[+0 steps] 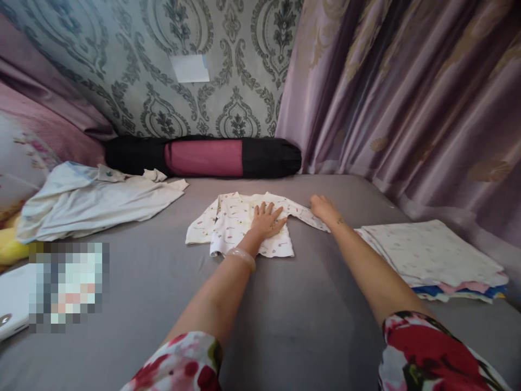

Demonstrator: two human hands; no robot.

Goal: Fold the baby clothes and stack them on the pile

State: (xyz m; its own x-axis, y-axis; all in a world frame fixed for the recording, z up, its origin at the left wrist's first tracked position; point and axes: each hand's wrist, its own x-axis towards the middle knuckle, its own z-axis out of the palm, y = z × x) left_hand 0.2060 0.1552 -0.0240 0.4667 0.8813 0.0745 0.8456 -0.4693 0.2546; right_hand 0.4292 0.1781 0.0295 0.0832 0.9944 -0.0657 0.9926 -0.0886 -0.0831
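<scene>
A small white baby shirt (232, 228) with a scattered print is spread out on the grey bed sheet (163, 315). My left hand (266, 221) lies flat on its chest, fingers spread, with a pale bangle on the wrist. At the shirt's right side, its sleeve reaches out towards my right hand (323, 208). That hand is closed at the sleeve's upper edge, and its fingertips are partly hidden. The shirt's other sleeve (200, 228) lies angled down to the left, untouched.
A stack of folded clothes (435, 250) sits at the right, below a purple curtain (386, 98). Crumpled pale clothes (97, 198) lie at the left. A black and maroon roll (203, 157) rests against the patterned wall. A white device (16, 298) is at the left edge, beside a blurred patch.
</scene>
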